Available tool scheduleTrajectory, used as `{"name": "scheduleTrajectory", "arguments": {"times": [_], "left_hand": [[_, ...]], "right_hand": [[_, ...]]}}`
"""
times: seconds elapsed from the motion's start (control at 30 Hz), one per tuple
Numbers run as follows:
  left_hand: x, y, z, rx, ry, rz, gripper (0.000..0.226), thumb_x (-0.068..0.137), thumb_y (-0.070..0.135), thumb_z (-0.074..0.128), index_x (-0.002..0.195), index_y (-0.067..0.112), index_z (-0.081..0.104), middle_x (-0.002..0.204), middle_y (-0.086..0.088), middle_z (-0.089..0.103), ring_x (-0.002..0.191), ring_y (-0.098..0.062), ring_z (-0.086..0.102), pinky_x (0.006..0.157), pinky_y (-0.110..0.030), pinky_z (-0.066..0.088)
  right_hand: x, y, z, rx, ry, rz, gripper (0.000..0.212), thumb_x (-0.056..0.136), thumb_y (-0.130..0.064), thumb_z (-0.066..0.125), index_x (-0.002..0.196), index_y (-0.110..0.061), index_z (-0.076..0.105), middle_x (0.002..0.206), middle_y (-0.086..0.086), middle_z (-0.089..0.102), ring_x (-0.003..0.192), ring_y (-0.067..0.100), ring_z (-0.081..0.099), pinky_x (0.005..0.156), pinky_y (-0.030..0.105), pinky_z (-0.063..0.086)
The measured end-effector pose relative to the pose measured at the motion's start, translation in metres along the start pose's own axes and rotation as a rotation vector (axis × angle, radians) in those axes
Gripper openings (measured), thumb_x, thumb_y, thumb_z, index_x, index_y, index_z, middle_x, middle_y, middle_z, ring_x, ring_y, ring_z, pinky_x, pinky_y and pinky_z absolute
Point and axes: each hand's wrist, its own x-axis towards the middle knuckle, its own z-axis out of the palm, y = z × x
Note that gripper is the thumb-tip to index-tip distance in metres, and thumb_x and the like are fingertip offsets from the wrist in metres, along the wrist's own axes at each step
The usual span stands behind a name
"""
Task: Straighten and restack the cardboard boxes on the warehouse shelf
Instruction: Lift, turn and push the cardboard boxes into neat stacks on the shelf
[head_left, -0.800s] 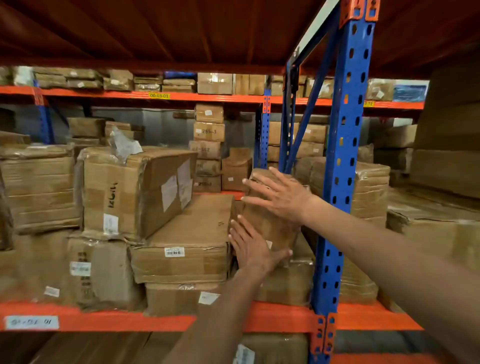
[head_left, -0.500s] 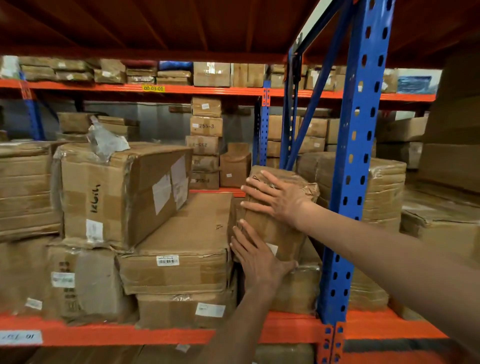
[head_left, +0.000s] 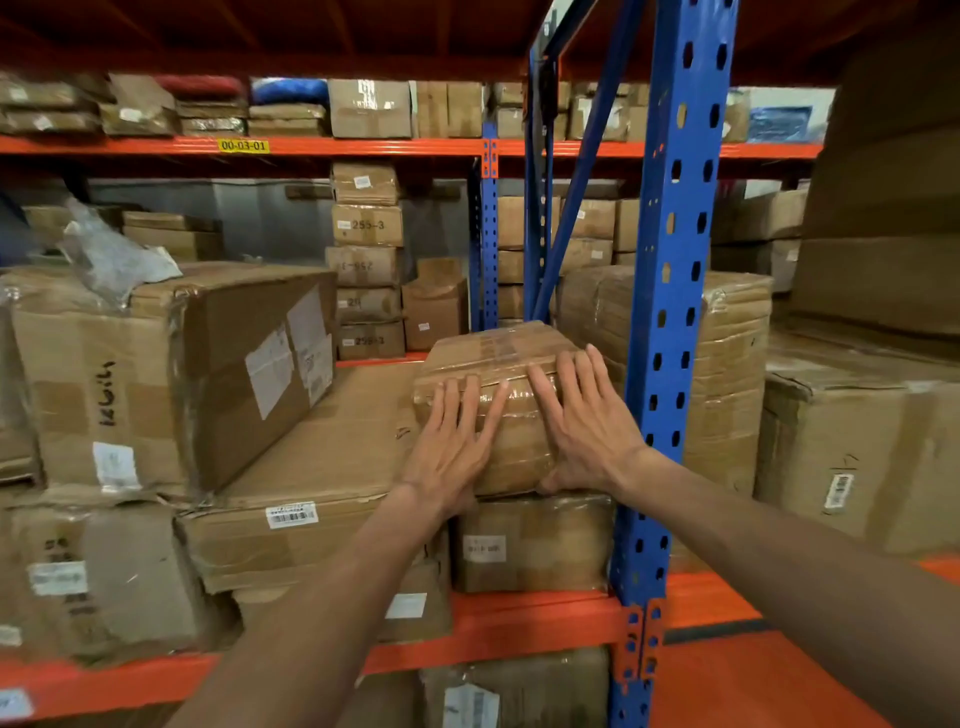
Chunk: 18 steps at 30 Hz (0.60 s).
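Cardboard box (head_left: 496, 410) nearly squared on stack; both hands, left (head_left: 451, 453) & right (head_left: 587, 432), flat on it, ungripped; other boxes still askew.

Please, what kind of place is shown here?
Most likely a warehouse: blue rack posts with orange beams, a yellow location label, and many taped cardboard boxes stacked on the shelves.

Taped small box (head_left: 498, 364) upright atop labelled lower box (head_left: 535, 545), beside flat carton (head_left: 322, 457).
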Motion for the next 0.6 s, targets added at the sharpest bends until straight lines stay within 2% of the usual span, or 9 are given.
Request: {"name": "scheduleTrajectory", "arguments": {"times": [0.1,0.23,0.33,0.4,0.43,0.5,0.53,0.6], "left_hand": [[0.0,0.0,0.006,0.129,-0.011,0.134,0.142,0.068,0.049,0.081,0.151,0.006,-0.026,0.157,-0.036,0.005,0.144,-0.054,0.011,0.119,-0.058,0.003],[0.014,0.02,0.005,0.145,-0.021,0.117,0.136,0.072,0.049,0.078,0.153,0.006,-0.023,0.156,-0.036,0.009,0.142,-0.054,0.015,0.119,-0.058,0.005],[0.027,0.027,0.012,0.14,0.056,0.083,0.107,0.092,0.04,0.063,0.155,0.005,-0.016,0.156,-0.035,0.016,0.142,-0.052,0.021,0.119,-0.057,0.01],[0.026,0.025,0.018,0.141,0.086,0.1,0.095,0.096,0.034,0.057,0.157,0.007,-0.011,0.156,-0.034,0.02,0.142,-0.051,0.024,0.119,-0.056,0.014],[0.023,0.024,0.019,0.15,0.083,0.11,0.101,0.093,0.036,0.061,0.157,0.008,-0.013,0.157,-0.033,0.018,0.143,-0.05,0.022,0.12,-0.056,0.014],[0.019,0.02,0.015,0.168,0.019,0.112,0.128,0.078,0.047,0.074,0.153,0.009,-0.023,0.159,-0.033,0.008,0.145,-0.05,0.014,0.121,-0.056,0.009],[0.018,0.018,0.013,0.151,-0.004,0.114,0.131,0.076,0.048,0.075,0.153,0.01,-0.024,0.159,-0.033,0.005,0.145,-0.05,0.011,0.121,-0.056,0.006],[0.019,0.019,0.009,0.099,-0.026,0.115,0.12,0.083,0.045,0.07,0.155,0.011,-0.019,0.16,-0.032,0.001,0.147,-0.049,0.007,0.121,-0.055,0.004]], "right_hand": [[-0.019,-0.014,0.03,0.217,0.014,0.103,0.152,0.049,-0.084,0.07,0.158,-0.003,0.002,0.152,0.037,0.021,0.142,0.051,0.016,0.119,0.059,0.003],[-0.018,0.005,0.044,0.251,0.051,0.096,0.152,0.044,-0.078,0.08,0.157,0.0,0.014,0.147,0.039,0.028,0.139,0.052,0.024,0.119,0.059,0.01],[-0.011,0.016,0.05,0.256,0.052,0.087,0.153,0.041,-0.078,0.081,0.155,0.002,0.017,0.146,0.038,0.03,0.138,0.052,0.027,0.119,0.059,0.014],[-0.012,0.018,0.056,0.274,0.087,0.078,0.152,0.039,-0.077,0.082,0.154,0.002,0.021,0.144,0.04,0.033,0.136,0.053,0.03,0.117,0.06,0.017],[-0.013,0.017,0.06,0.28,0.107,0.073,0.152,0.039,-0.076,0.083,0.154,0.002,0.022,0.143,0.04,0.034,0.135,0.054,0.031,0.117,0.06,0.018],[-0.013,0.017,0.064,0.284,0.13,0.075,0.152,0.038,-0.075,0.084,0.154,0.001,0.022,0.143,0.041,0.034,0.135,0.054,0.032,0.117,0.06,0.019],[-0.013,0.016,0.064,0.292,0.128,0.081,0.153,0.037,-0.076,0.083,0.154,0.001,0.021,0.143,0.041,0.034,0.135,0.054,0.031,0.118,0.06,0.018],[-0.013,0.014,0.059,0.306,0.096,0.095,0.155,0.039,-0.08,0.08,0.156,-0.001,0.016,0.146,0.04,0.03,0.138,0.053,0.027,0.119,0.059,0.015]]}}
